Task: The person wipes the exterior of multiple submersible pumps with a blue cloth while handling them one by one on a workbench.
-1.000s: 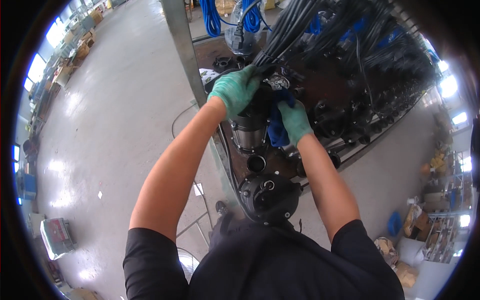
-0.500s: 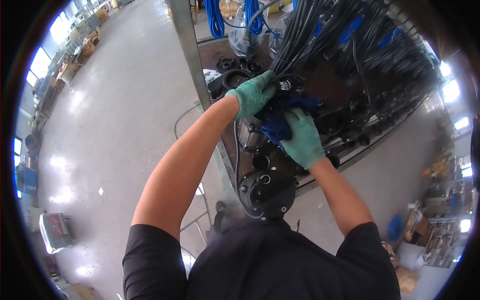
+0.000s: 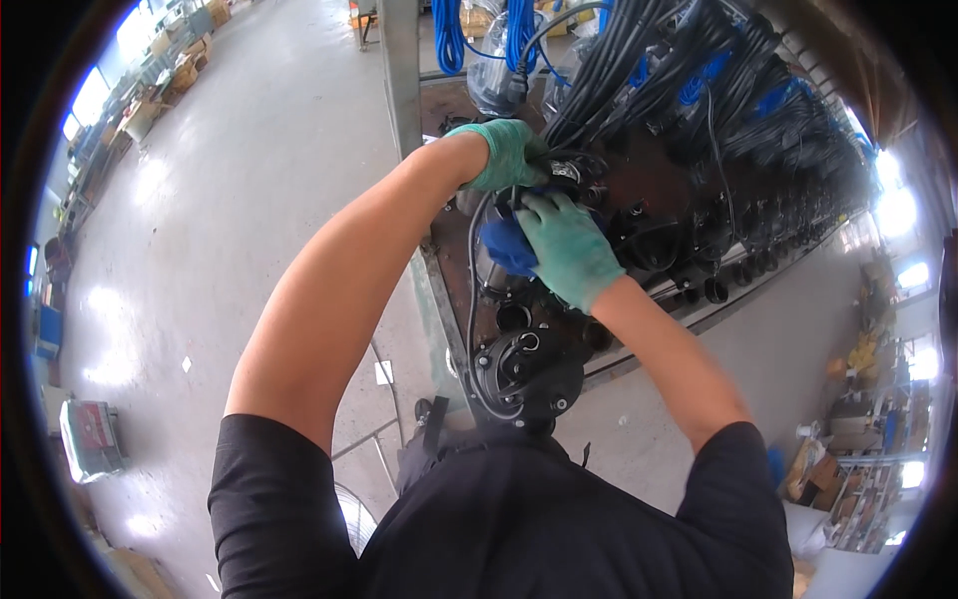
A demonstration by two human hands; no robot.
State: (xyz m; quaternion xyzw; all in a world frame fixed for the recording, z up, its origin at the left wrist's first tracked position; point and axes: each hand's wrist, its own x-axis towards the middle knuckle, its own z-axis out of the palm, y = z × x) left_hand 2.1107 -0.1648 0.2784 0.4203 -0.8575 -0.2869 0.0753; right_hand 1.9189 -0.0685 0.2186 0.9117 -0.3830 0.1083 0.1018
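Note:
A black pump-like machine (image 3: 565, 170) with a pale label on top stands on the rack, largely covered by my hands. My left hand (image 3: 504, 155), in a green glove, curls over its top edge beside the cables; the fingertips are partly hidden. A crumpled blue cloth (image 3: 507, 248) is in my right hand (image 3: 569, 250), also green-gloved, which presses it against the machine's side. Closer to my body sits another round black machine (image 3: 529, 374) with bolts on its cover, and a dark cable (image 3: 473, 290) loops along its left.
Thick black cable bundles (image 3: 609, 80) rise behind my hands. Blue cable coils (image 3: 448, 35) hang beside a metal post (image 3: 402, 80) at the rack's left corner. Rows of black machines (image 3: 649, 240) continue to the right. Grey floor (image 3: 230, 200) lies to the left.
My right hand has moved left with the blue cloth, toward my left hand. The left hand has turned and curled more over the machine's top. The view has shifted slightly.

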